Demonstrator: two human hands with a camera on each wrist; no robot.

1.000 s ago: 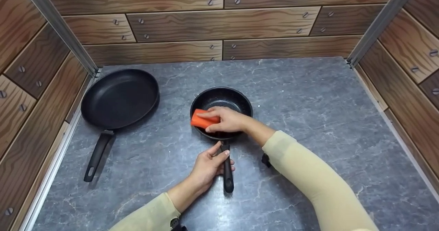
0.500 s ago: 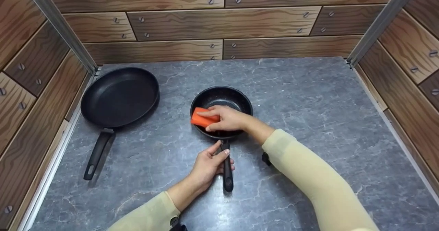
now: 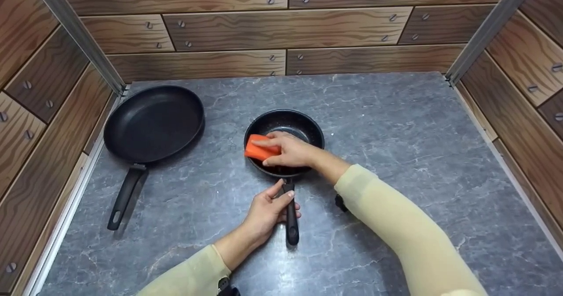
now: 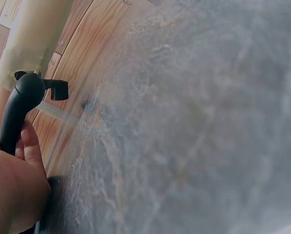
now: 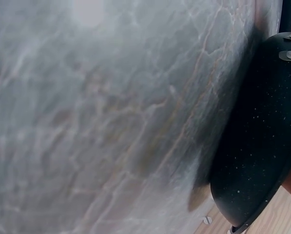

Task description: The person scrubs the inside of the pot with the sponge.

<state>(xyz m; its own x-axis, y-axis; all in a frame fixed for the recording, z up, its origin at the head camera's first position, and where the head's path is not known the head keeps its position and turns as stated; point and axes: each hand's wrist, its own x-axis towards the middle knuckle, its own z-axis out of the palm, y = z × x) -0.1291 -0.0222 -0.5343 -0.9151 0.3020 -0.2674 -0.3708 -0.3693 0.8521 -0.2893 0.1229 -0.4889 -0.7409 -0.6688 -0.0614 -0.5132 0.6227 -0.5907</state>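
A small black speckled frying pan [image 3: 303, 124] stands near the middle of the table, its handle [image 3: 292, 225] pointing toward me. My left hand [image 3: 266, 212] grips that handle near the pan, thumb on top and fingertips showing on the far side. Inside the pan, my right hand [image 3: 290, 151] holds an orange sponge [image 3: 259, 148] against the left inner wall, between thumb and fingers. The left wrist view catches the handle end [image 4: 18, 107] beside my fingers. In the right wrist view the pan's speckled side [image 5: 262, 131] fills the right edge, and the sponge is hidden.
A larger black frying pan [image 3: 156, 124] lies at the back left, its handle [image 3: 125, 199] toward the front. The grey marbled table [image 3: 396, 124] is enclosed by wood-patterned walls [image 3: 281, 27] at the back and both sides, with metal posts at the corners.
My right hand and the orange sponge have shifted slightly toward the back along the pan's left wall. The left hand keeps its grip on the handle.
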